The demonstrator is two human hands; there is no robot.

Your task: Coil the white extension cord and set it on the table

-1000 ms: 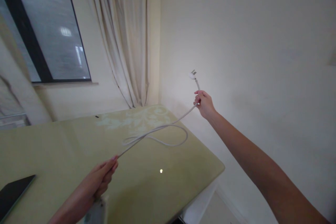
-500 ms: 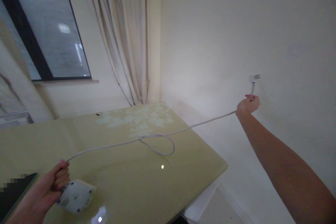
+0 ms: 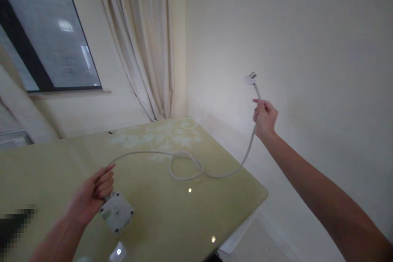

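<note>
A white power cord [image 3: 225, 175] runs between my two hands above the table, with a loose loop in its middle. My left hand [image 3: 100, 186] is closed around the cord close to a white square power strip [image 3: 117, 213], whose underside with dark feet faces me. My right hand [image 3: 265, 116] pinches the cord's other end, a little below the white plug [image 3: 250, 79]. The plug's metal prongs point up and away. Most of the strip's socket side is hidden from me.
The glossy yellow-green table [image 3: 166, 221] has a pale floral pattern near its far corner. A small dark object [image 3: 110, 132] lies at the back edge. Beyond are a curtain [image 3: 144, 41], a window [image 3: 64, 28] and a plain wall [image 3: 307, 41] on the right.
Both hands have come closer together, the right moving left and the left moving right and up. The cord has gone from taut to slack, and its loop has widened.
</note>
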